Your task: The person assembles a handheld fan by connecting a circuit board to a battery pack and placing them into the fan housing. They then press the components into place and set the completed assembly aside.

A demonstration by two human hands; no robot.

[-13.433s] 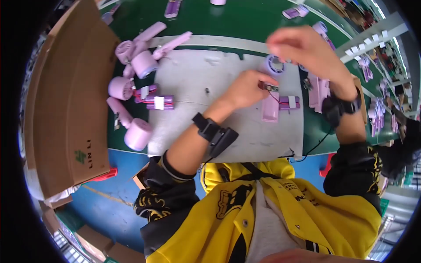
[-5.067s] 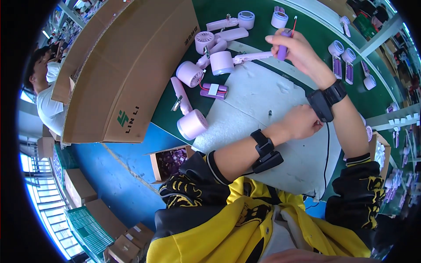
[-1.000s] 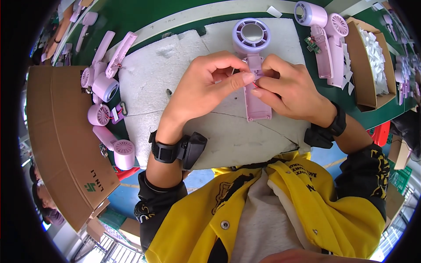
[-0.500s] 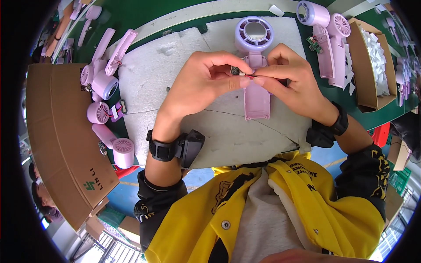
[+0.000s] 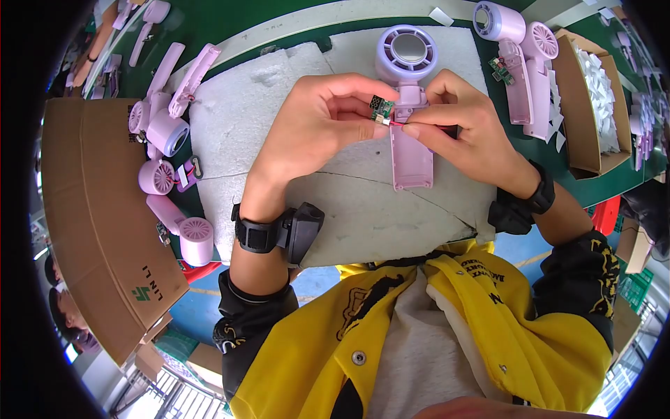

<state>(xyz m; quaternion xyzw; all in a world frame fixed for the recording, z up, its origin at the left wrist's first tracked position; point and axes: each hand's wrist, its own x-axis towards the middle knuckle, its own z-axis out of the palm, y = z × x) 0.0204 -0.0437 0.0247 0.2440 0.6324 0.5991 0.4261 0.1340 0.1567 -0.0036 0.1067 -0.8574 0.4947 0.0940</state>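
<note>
A lilac hand-held fan shell (image 5: pixel 409 148) lies on the grey foam mat (image 5: pixel 363 202), round head away from me, its hollow handle open. My left hand (image 5: pixel 317 126) pinches a small green circuit board (image 5: pixel 381 107) above the handle's top. My right hand (image 5: pixel 460 129) pinches the thin red wire (image 5: pixel 396 123) that runs from that board, fingers touching the left hand's thumb. Both wrists wear black bands.
Several pink fan parts (image 5: pixel 167 133) lie along the mat's left edge beside a large cardboard box (image 5: pixel 91 223). Two assembled fans (image 5: pixel 523 49) stand at the top right next to a cardboard box of white pieces (image 5: pixel 597 98). Another person's head shows at the lower left.
Over the last second the hands lifted slightly off the fan handle and the small green board now shows between the fingertips. The fan shell stays where it was.
</note>
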